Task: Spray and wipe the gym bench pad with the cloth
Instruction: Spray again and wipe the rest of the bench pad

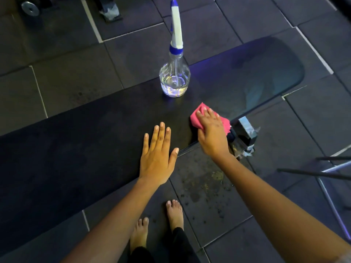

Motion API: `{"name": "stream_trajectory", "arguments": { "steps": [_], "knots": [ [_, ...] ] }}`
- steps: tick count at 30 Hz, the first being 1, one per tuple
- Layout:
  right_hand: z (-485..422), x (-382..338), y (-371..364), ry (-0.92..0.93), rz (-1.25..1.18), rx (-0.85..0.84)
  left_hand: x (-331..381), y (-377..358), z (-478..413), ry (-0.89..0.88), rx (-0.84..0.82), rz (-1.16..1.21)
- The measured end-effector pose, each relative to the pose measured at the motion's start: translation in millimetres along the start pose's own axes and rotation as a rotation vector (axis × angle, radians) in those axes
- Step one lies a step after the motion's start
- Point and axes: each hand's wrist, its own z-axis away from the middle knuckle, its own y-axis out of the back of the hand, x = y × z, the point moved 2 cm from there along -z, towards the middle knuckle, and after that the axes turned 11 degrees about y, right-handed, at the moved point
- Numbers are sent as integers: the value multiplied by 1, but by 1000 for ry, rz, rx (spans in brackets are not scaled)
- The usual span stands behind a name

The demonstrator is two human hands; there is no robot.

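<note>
Two hands: both are lying on the dark padded surface (76, 149), side by side and not touching.
Left hand (157, 158): is resting flat, fingers straight and slightly spread, holding nothing.
Right hand (210, 133): is pressing a pink cloth (195, 116) down near the front edge, fingers stretched over it.
Spray bottle (175, 73): is standing upright by the far edge, partly filled with clear liquid, apart from the cloth.
Floor (57, 54): dark tiles are surrounding the surface; bare feet (174, 215) are standing on them.

One spray bottle (175, 80), one pink cloth (194, 119) and one bench (76, 149) are counted. Two hands are shown: left hand (157, 160), right hand (210, 133).
</note>
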Motion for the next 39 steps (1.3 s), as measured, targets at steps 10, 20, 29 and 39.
{"name": "stream_trajectory", "arguments": {
  "steps": [10,20,29,39],
  "knots": [
    [27,-4,-17,149,-102,-8,2,1,2,22,-2,-61],
    [45,-12,19,82,-494,37,2,13,5,8,-128,207],
    [-45,30,42,-50,-161,-12,26,10,-16,-24,-109,95],
    [-24,13,33,106,-169,-228,44,6,-14,45,-68,67]
  ]
}}
